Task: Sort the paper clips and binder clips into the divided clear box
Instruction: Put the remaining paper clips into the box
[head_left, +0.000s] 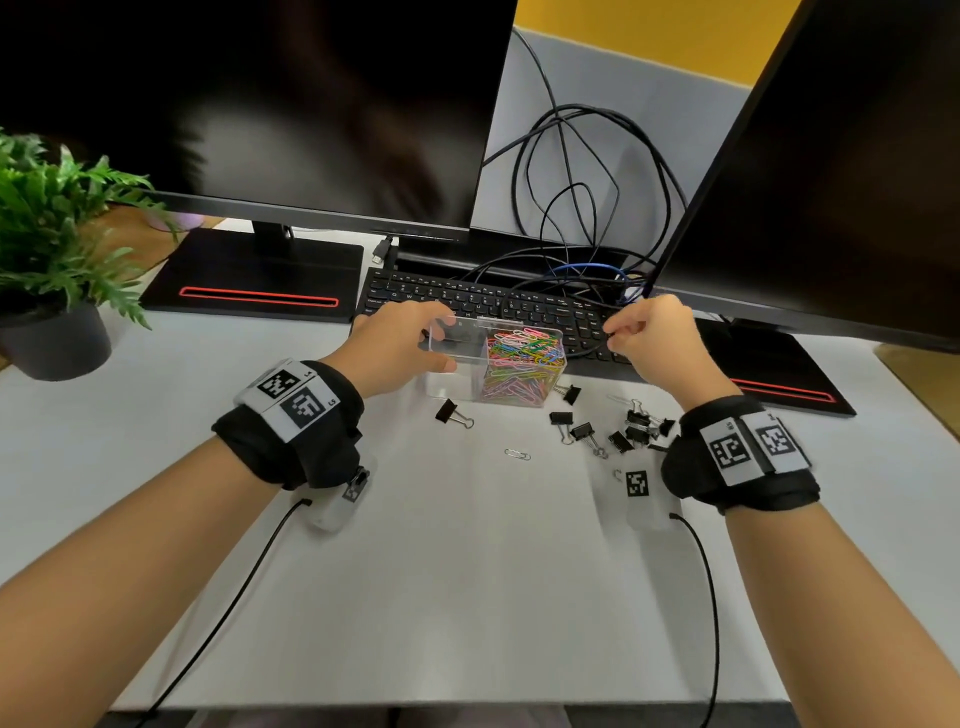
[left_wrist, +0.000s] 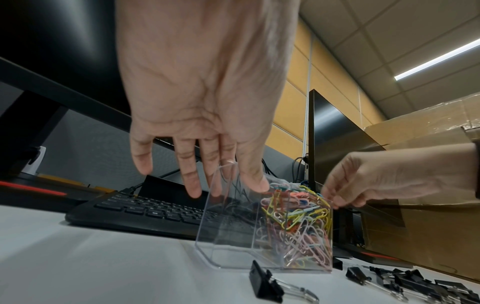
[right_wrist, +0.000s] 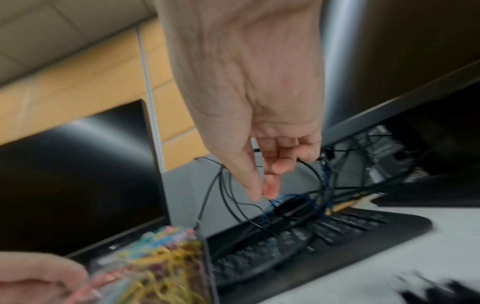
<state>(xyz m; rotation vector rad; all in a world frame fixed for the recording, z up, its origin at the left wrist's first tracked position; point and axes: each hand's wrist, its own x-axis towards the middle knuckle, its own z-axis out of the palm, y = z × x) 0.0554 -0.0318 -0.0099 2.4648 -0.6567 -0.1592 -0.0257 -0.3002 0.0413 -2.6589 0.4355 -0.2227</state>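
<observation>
The clear divided box (head_left: 457, 382) stands in front of the keyboard. Its right compartment is packed with coloured paper clips (head_left: 522, 364); its left compartment holds nothing. My left hand (head_left: 441, 340) grips the box's left end, fingers over the far rim and thumb on the near wall (left_wrist: 223, 185). My right hand (head_left: 613, 332) hovers just right of the box, thumb and forefinger pinched together (right_wrist: 262, 194); I see nothing clearly between them. Black binder clips lie loose: one (head_left: 453, 413) before the box, several (head_left: 623, 431) at the right. A silver paper clip (head_left: 517, 453) lies nearer me.
A black keyboard (head_left: 493, 301) lies behind the box, with tangled cables (head_left: 571, 208) trailing over it. Two dark monitors stand behind, their stands (head_left: 254, 280) on the table. A potted plant (head_left: 52, 234) sits at the far left. White table (head_left: 467, 571) stretches toward me.
</observation>
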